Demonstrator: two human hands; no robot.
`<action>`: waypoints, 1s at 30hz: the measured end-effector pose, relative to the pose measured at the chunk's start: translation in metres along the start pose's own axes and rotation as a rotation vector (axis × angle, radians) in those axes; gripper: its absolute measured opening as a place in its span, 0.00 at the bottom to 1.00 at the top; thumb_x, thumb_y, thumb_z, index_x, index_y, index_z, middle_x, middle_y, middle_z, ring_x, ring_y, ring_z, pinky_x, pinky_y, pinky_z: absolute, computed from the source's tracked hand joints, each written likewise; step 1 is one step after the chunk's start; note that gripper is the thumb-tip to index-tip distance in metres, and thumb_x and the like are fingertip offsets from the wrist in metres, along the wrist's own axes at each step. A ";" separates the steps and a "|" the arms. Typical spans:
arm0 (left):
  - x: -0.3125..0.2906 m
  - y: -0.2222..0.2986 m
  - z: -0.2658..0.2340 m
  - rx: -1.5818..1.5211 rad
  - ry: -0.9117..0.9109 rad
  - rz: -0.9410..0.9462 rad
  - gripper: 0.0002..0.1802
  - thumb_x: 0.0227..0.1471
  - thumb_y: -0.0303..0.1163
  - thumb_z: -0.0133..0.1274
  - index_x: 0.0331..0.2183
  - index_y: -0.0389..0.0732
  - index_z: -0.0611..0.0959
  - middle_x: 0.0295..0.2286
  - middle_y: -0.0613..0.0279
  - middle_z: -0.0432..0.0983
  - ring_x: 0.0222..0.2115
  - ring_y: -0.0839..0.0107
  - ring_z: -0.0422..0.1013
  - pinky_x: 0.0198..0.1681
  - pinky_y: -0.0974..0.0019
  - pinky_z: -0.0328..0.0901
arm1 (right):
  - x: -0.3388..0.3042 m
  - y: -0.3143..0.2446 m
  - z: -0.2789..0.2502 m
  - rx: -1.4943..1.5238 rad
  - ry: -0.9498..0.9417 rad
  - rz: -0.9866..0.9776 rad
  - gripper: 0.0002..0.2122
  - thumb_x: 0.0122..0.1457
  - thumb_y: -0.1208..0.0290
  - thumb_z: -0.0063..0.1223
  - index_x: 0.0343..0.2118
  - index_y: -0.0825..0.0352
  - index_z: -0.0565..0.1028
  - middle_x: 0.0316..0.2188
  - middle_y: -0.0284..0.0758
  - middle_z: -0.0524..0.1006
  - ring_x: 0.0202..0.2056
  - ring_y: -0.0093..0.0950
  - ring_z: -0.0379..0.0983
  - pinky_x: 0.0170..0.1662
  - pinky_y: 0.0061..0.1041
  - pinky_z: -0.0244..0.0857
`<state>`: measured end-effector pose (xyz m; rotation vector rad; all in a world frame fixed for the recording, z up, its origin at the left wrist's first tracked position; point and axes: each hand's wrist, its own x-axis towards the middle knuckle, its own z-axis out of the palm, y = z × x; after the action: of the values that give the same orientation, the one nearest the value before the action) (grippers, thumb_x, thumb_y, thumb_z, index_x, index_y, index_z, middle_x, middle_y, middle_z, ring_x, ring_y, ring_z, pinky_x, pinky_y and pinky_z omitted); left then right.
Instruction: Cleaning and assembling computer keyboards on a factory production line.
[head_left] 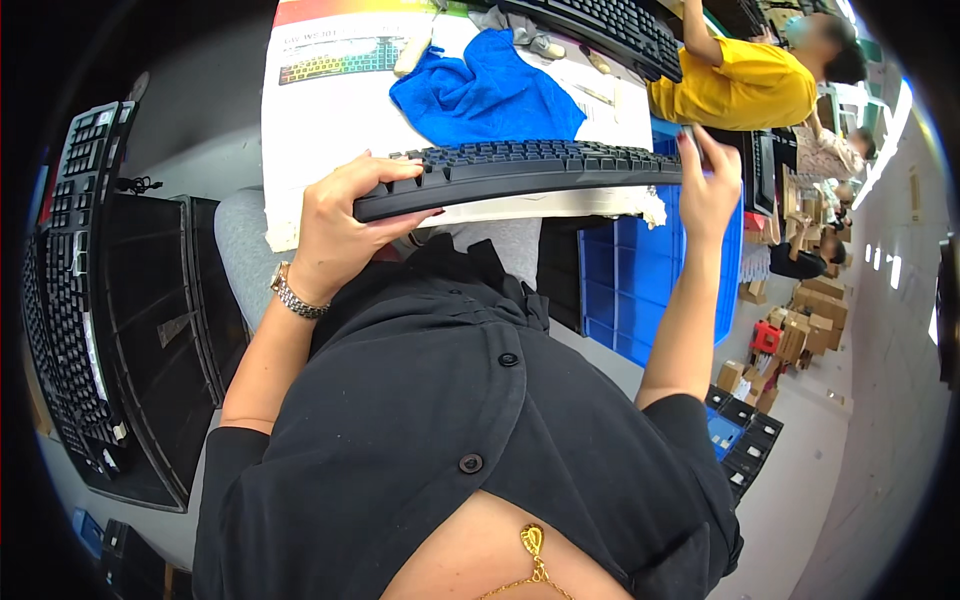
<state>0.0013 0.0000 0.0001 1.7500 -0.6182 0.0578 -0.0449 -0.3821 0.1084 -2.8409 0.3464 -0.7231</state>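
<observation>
A black keyboard [520, 170] is tilted up at the near edge of the white-topped work surface, its front edge toward me and its keys facing away. My left hand [345, 210] is closed around its left end, fingers over the top and thumb along the front edge. At the keyboard's right end is my right hand [710, 185], with fingers bent and drawn together. A small pale thing shows at those fingertips, too small to name. Just beyond the keyboard lies a crumpled blue cloth [490, 90].
More black keyboards [75, 270] are stacked on black crates [160, 330] at my left. Another keyboard [610, 35] lies at the far right of the surface. Blue crates [640, 290] stand below right. A person in a yellow shirt [740, 85] works beyond; cardboard boxes [815, 320] are farther right.
</observation>
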 end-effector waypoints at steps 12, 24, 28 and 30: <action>0.000 0.002 0.000 -0.019 -0.012 -0.061 0.21 0.31 0.23 0.71 0.35 0.40 0.86 0.35 0.60 0.84 0.39 0.65 0.79 0.58 0.55 0.64 | 0.132 -0.033 0.180 -0.502 -0.683 -0.469 0.19 0.55 0.59 0.59 0.41 0.71 0.81 0.39 0.44 0.79 0.37 0.40 0.77 0.43 0.32 0.73; -0.001 0.004 -0.001 -0.009 -0.018 -0.055 0.21 0.34 0.25 0.70 0.37 0.42 0.86 0.37 0.60 0.84 0.40 0.66 0.79 0.60 0.51 0.62 | 0.079 -0.040 0.031 0.135 -0.347 -0.126 0.16 0.50 0.68 0.58 0.41 0.69 0.79 0.38 0.40 0.78 0.34 0.29 0.75 0.37 0.23 0.70; -0.001 0.001 0.000 -0.006 -0.021 -0.051 0.21 0.34 0.25 0.70 0.37 0.41 0.86 0.37 0.58 0.84 0.40 0.65 0.79 0.59 0.52 0.63 | 0.009 -0.018 -0.024 0.605 -0.233 0.168 0.18 0.52 0.76 0.54 0.48 0.68 0.76 0.37 0.38 0.78 0.35 0.26 0.73 0.39 0.19 0.68; 0.002 0.002 -0.001 -0.010 -0.026 -0.047 0.21 0.34 0.25 0.70 0.37 0.41 0.86 0.37 0.58 0.84 0.40 0.64 0.79 0.59 0.52 0.63 | -0.021 -0.008 -0.026 0.678 -0.261 0.289 0.16 0.54 0.79 0.54 0.48 0.68 0.76 0.40 0.39 0.78 0.36 0.26 0.73 0.39 0.18 0.68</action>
<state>0.0023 -0.0004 0.0025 1.7572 -0.5952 -0.0001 -0.0744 -0.3725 0.1236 -2.1450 0.3715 -0.3183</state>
